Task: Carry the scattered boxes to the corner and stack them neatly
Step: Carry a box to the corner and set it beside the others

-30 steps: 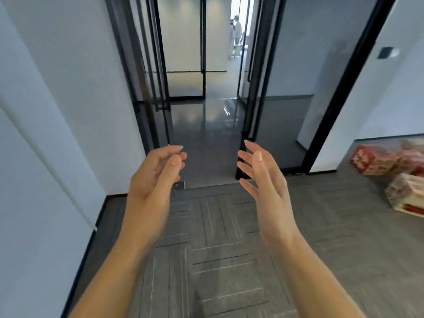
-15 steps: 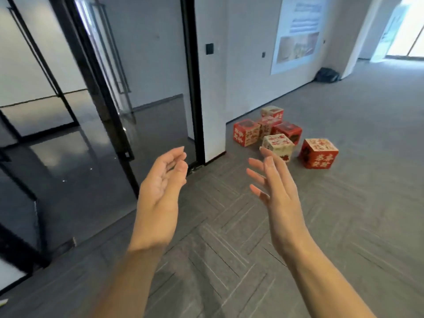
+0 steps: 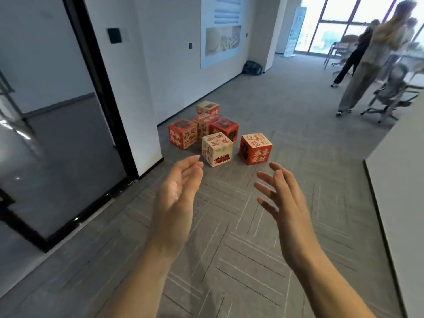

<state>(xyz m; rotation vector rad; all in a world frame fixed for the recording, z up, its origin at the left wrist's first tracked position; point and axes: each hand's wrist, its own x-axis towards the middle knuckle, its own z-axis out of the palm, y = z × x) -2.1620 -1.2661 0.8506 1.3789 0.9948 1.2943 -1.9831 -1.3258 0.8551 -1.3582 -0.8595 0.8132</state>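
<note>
Several red and cream printed boxes lie in a loose cluster on the grey carpet by a white wall corner. Nearest me is a cream box (image 3: 217,149), with a red box (image 3: 255,148) to its right and another red box (image 3: 182,133) to its left. More boxes (image 3: 207,108) sit behind them. My left hand (image 3: 177,191) and my right hand (image 3: 281,191) are raised in front of me, palms facing each other, fingers apart, both empty and short of the boxes.
A black-framed glass partition (image 3: 101,83) stands at the left. A white panel (image 3: 399,180) borders the right. People (image 3: 364,63) stand by office chairs (image 3: 390,92) at the far right. A dark bag (image 3: 252,68) lies by the far wall.
The view has swung right from the glass doorway to face the box cluster, which now looks closer. My hands stay raised and empty.
</note>
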